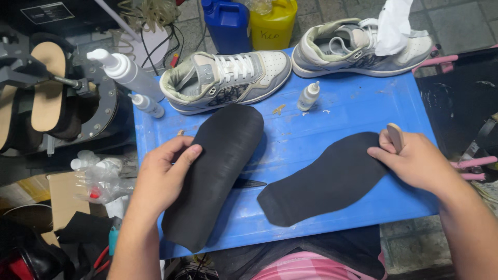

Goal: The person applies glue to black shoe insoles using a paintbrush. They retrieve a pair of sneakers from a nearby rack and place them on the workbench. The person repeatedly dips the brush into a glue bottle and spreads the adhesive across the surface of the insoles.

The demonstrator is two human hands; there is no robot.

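A view from above of a person's two bare hands at work on a blue surface (332, 103). The left hand (165, 173) grips the left edge of a black sole-shaped sheet (215, 171), thumb laid across its top face and fingers curled under it; the sheet bows upward and runs from just beyond the hand back toward the person's body. The right hand (412, 158) is closed around a small pale wooden tool (396, 136), whose rounded end sticks up above the fingers, and its fingertips press on the near end of a second black sole-shaped sheet (324, 181). This second sheet lies flat on the surface, stretching from the right hand toward the left hand, and stops just short of the first sheet.

Beyond the left hand lies a grey and white sneaker (225, 78) on its sole, toe pointing right. Beyond the right hand is a matching sneaker (358, 46), with white paper (394, 23) stuffed in it. Between the two shoes stands a small white glue bottle (308, 96). Beyond and left of the left hand lie two larger white squeeze bottles (127, 72). Farther off, a blue jug (227, 21) and a yellow jug (274, 23) stand on the floor.
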